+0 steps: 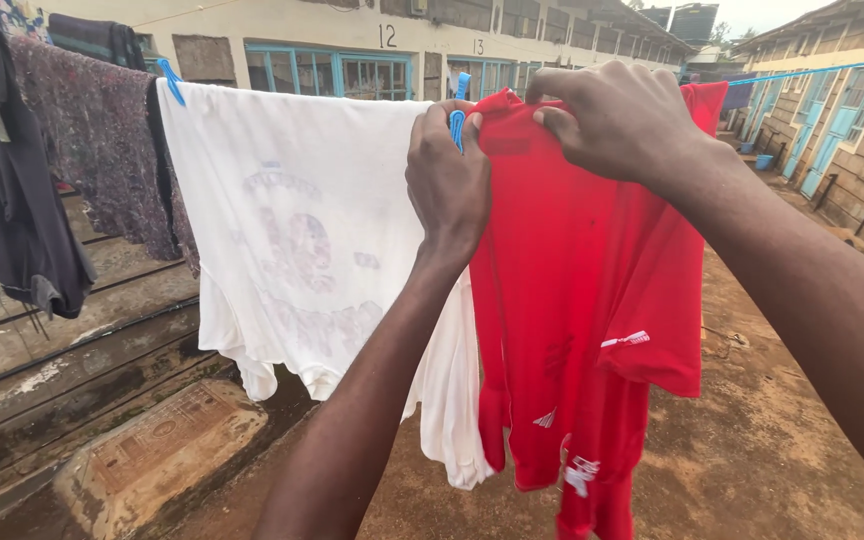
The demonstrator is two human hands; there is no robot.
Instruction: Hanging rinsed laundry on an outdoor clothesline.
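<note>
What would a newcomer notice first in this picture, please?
The red shirt hangs at centre right, gripped at its top by the right hand. Beside it the left hand holds a blue peg at the line. A white shirt hangs just left.

Dirt yard (772,450) btwn long bldgs w/ blue-framed windows (332,70), daylight, concrete slab (162,450) at left.

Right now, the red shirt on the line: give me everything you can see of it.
The red shirt hangs from the clothesline, draped and creased, its top edge folded over the line. It looks like thin sports fabric with small white marks on a sleeve and near the hem. The left hand holds a blue clothes peg at its top left corner; the right hand pinches the top edge. Its left side lies against the white shirt.
</note>
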